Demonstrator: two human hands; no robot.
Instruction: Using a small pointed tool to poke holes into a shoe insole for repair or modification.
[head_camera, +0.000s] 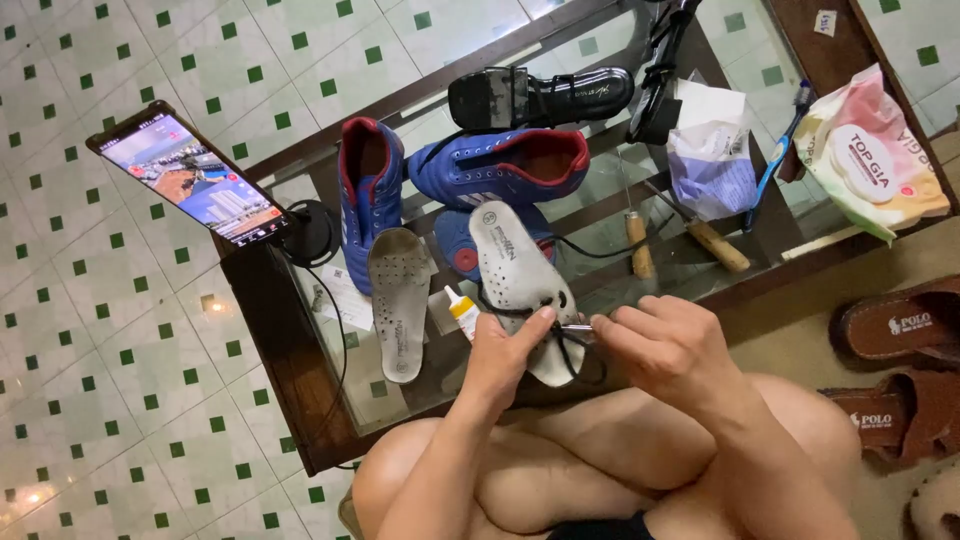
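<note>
At the near edge of the glass table: left hand and right hand close together, fingertips pinched on a small metal tool and black cord over a white insole, long axis running far-to-near, nearer the left hand.
</note>
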